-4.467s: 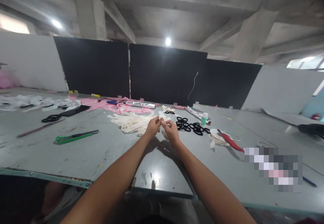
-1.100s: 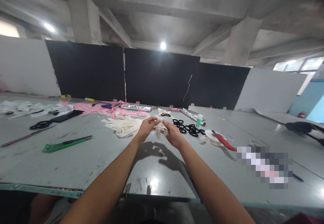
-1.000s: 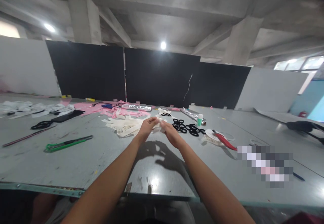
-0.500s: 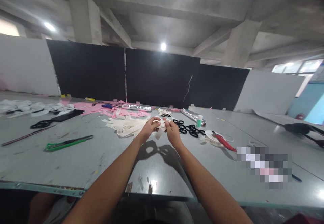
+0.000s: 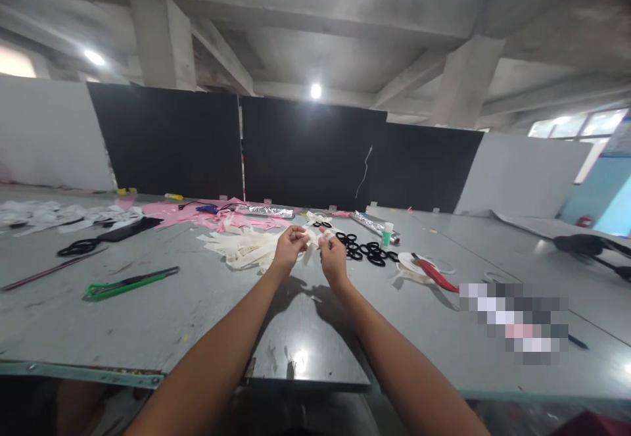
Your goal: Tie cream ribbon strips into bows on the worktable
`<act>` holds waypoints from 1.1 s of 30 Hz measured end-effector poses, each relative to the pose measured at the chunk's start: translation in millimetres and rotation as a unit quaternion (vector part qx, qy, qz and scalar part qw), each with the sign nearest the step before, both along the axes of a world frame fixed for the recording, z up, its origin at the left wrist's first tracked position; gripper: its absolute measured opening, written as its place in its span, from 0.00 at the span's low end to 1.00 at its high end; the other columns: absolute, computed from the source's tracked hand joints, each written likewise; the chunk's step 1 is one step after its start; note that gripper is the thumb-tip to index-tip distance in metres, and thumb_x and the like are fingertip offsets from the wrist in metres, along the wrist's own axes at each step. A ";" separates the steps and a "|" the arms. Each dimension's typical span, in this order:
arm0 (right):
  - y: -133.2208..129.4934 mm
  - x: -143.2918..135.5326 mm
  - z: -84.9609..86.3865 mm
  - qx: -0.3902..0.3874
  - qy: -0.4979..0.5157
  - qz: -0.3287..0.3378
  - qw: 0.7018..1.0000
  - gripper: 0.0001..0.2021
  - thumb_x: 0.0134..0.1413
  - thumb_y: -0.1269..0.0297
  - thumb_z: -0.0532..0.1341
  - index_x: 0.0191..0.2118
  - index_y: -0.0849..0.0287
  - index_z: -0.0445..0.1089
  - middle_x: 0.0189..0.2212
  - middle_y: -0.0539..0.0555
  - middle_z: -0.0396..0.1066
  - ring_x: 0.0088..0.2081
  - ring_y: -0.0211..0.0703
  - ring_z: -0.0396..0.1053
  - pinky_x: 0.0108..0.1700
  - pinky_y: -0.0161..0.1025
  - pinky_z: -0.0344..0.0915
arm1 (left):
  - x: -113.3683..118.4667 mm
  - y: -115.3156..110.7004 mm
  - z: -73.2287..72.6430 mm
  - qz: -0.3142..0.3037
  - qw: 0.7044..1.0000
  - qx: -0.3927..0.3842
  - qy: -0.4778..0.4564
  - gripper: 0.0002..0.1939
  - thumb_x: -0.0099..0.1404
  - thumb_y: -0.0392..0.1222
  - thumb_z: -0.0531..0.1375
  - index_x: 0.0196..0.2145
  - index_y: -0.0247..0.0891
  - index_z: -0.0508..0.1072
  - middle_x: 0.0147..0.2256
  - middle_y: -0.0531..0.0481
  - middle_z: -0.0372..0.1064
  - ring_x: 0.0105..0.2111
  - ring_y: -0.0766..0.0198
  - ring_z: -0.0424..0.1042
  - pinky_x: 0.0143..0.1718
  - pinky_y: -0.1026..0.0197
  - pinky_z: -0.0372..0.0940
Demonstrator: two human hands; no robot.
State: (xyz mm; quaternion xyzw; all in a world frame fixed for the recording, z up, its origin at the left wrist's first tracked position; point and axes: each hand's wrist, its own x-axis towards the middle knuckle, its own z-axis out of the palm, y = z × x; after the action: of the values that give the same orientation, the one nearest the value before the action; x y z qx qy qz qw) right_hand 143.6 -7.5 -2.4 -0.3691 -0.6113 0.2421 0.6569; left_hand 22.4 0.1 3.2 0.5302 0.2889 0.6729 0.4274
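Over the middle of the table, my left hand (image 5: 290, 249) and my right hand (image 5: 334, 256) are close together, fingers closed in a pinch. Between them they hold a small cream strip (image 5: 309, 252), one end of which hangs down. Its finer details are too small to make out. Just left of my left hand lies a pile of cream strips (image 5: 236, 246). Several black rings (image 5: 373, 252), which look like hair ties, are scattered right of my right hand. A small cream bundle with black rings (image 5: 320, 220) lies behind the hands.
A glue stick (image 5: 387, 235) stands beyond the rings. To the right are a white roll (image 5: 410, 265) and a red-handled tool (image 5: 438, 274). Green-handled tool (image 5: 133, 283), black scissors (image 5: 79, 246) and pink scraps (image 5: 217, 216) lie left. Dark panels (image 5: 315, 153) close the back.
My hands have stayed nearly in place, with small finger shifts. The cream strip's end now hangs more visibly between them. The whole view has shifted slightly.
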 end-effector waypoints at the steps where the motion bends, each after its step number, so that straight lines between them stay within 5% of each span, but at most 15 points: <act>1: -1.1 -0.2 0.4 -0.003 0.010 -0.003 1.000 0.21 0.53 0.58 0.53 0.47 0.67 0.69 0.20 0.50 0.66 0.24 0.39 0.62 0.27 0.34 0.58 | -0.3 0.3 0.1 0.002 1.000 -0.004 -0.013 0.17 0.49 0.43 0.66 0.34 0.38 0.64 0.23 0.59 0.62 0.22 0.72 0.65 0.28 0.67 0.64; 9: -4.6 7.0 3.0 -0.003 0.014 -0.026 1.000 0.24 0.50 0.53 0.58 0.50 0.63 0.64 0.36 0.56 0.70 0.34 0.42 0.66 0.37 0.36 0.62 | -4.8 -1.6 2.5 0.002 0.999 0.027 0.020 0.15 0.49 0.43 0.66 0.32 0.37 0.66 0.24 0.58 0.61 0.26 0.72 0.64 0.32 0.66 0.63; 16: -1.4 1.1 -1.6 -0.080 0.016 0.135 0.988 0.18 0.49 0.53 0.58 0.41 0.62 0.68 0.15 0.44 0.59 0.17 0.34 0.55 0.21 0.32 0.54 | -0.5 -4.0 3.1 0.018 1.000 0.014 -0.009 0.15 0.52 0.46 0.63 0.35 0.38 0.65 0.29 0.55 0.64 0.28 0.70 0.66 0.31 0.66 0.64; 21: -1.2 -1.5 -6.9 -0.061 -0.018 0.112 0.992 0.14 0.49 0.53 0.58 0.30 0.61 0.69 0.15 0.46 0.59 0.19 0.33 0.56 0.22 0.31 0.54 | -1.8 -4.5 3.2 0.017 1.000 0.009 0.019 0.17 0.51 0.44 0.65 0.35 0.37 0.65 0.24 0.58 0.62 0.24 0.72 0.63 0.28 0.68 0.62; 28: -0.1 -2.5 -7.5 -0.103 0.049 0.137 0.984 0.15 0.45 0.55 0.61 0.37 0.60 0.67 0.15 0.42 0.59 0.15 0.30 0.53 0.18 0.29 0.51 | -3.4 -4.4 1.8 -0.013 1.000 -0.012 -0.005 0.20 0.46 0.45 0.68 0.34 0.38 0.65 0.19 0.62 0.57 0.20 0.73 0.61 0.25 0.69 0.59; 33: -2.7 -4.7 -5.6 -0.121 0.106 0.192 0.968 0.14 0.44 0.55 0.62 0.34 0.57 0.62 0.14 0.40 0.58 0.11 0.28 0.50 0.13 0.28 0.46 | -2.7 -7.3 2.7 -0.021 0.999 -0.024 -0.018 0.21 0.46 0.46 0.68 0.34 0.39 0.64 0.18 0.63 0.57 0.17 0.75 0.58 0.22 0.70 0.55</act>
State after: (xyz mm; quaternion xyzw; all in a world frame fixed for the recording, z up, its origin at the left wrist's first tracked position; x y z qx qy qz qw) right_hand 138.9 -10.3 -8.0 -0.2935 -0.5642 0.4733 0.6095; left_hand 19.7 -7.1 5.9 0.5138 0.2860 0.6657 0.4595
